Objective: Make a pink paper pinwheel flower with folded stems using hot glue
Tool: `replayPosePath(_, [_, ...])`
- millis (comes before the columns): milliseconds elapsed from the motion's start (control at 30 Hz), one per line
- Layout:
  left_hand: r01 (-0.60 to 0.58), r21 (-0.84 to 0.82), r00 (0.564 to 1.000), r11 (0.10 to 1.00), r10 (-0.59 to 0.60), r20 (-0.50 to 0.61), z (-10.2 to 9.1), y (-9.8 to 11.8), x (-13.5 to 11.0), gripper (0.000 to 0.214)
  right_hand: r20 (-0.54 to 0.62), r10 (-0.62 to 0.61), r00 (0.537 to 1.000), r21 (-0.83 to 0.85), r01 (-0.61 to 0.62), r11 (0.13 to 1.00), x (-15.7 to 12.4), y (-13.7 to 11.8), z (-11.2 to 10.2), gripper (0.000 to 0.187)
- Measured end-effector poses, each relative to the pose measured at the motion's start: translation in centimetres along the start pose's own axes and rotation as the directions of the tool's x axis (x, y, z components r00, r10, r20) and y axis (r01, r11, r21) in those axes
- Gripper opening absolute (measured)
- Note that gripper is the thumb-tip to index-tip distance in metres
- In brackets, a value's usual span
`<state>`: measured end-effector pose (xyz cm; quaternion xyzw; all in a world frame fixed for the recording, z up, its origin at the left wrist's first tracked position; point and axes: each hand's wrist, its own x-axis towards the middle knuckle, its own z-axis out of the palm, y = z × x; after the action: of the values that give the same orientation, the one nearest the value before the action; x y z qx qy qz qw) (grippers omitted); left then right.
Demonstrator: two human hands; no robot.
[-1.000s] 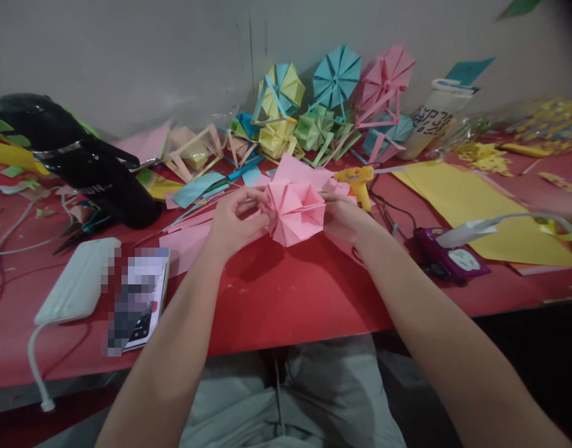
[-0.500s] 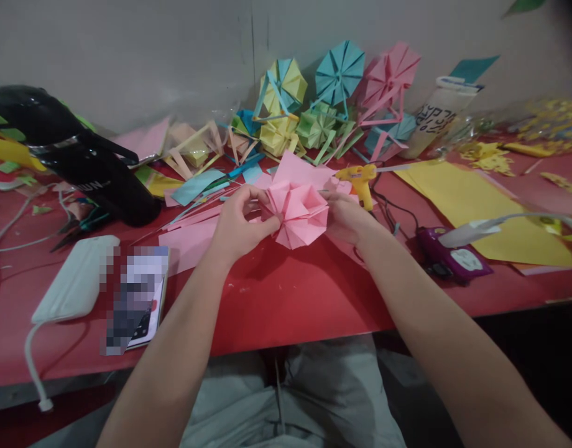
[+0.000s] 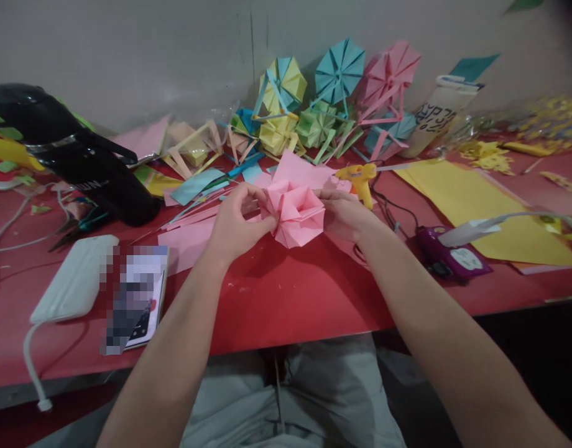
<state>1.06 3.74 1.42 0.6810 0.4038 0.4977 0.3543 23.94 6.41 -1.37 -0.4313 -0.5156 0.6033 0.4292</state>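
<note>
One red table (image 3: 290, 298) was spread across the view, with places read from a clock centred there. Toward three o'clock a yellow sheet (image 3: 458, 193) was laid over other paper, the layers too overlapped to be counted. Toward half past nine one black bottle (image 3: 94, 168) was placed, marked with white letters of which no whole word could be made out. Toward half past eight one white block (image 3: 76, 280) with a cable was set, and at eight one phone (image 3: 148, 274), its screen partly blurred. At two o'clock one cup (image 3: 430, 118) was printed with black lettering that could not be read.

At the centre, over the table, one pink paper ball (image 3: 298, 214) was pinched at nine o'clock by the left hand (image 3: 242, 218), between thumb and fingers; its three o'clock side was held by the right hand (image 3: 346, 214), the fingertips hidden behind the paper. Between twelve and two, at least six paper wheels (image 3: 341, 71) were counted: yellow, blue and pink above; yellow, green and blue below. Between three and four one purple box (image 3: 447, 255) was seen, its white label unreadable. Toward two one yellow glue gun (image 3: 358, 177) was laid.
</note>
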Motion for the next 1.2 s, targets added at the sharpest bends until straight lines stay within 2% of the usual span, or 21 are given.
replayPosePath(200, [-0.019, 0.002, 1.0, 1.0, 0.019, -0.001, -0.2, 0.0, 0.0, 0.029, 0.013, -0.001, 1.0, 0.08, 0.0, 0.997, -0.3, 0.0, -0.2, 0.014])
replayPosePath(433, [-0.058, -0.005, 0.998, 0.998, 0.058, -0.013, -0.3, -0.4, 0.1, 0.028, 0.043, -0.08, 0.996, 0.155, 0.073, 0.985, -0.3, -0.2, -0.1, 0.017])
replayPosePath(600, [-0.049, -0.02, 0.998, 0.999, 0.048, -0.03, -0.3, -0.5, 0.2, 0.028, 0.03, -0.153, 0.988, 0.128, 0.148, 0.981, -0.2, -0.1, 0.1, 0.016])
replayPosePath(733, [-0.074, -0.004, 0.996, 0.997, 0.074, -0.049, -0.3, -0.4, 0.1, 0.028, 0.022, -0.149, 0.989, 0.11, 0.146, 0.983, -0.2, -0.1, 0.2, 0.019])
replayPosePath(933, [-0.069, -0.012, 0.997, 0.998, 0.069, 0.025, -0.6, 0.4, -0.1, 0.026, 0.058, -0.087, 0.995, 0.111, 0.08, 0.991, -0.4, -0.2, -0.1, 0.025])
replayPosePath(1200, [-0.069, -0.058, 0.995, 0.996, 0.073, 0.074, -0.8, 1.0, -0.1, 0.024, 0.085, -0.104, 0.991, 0.091, 0.097, 0.991, -0.3, 0.0, -0.8, 0.023])
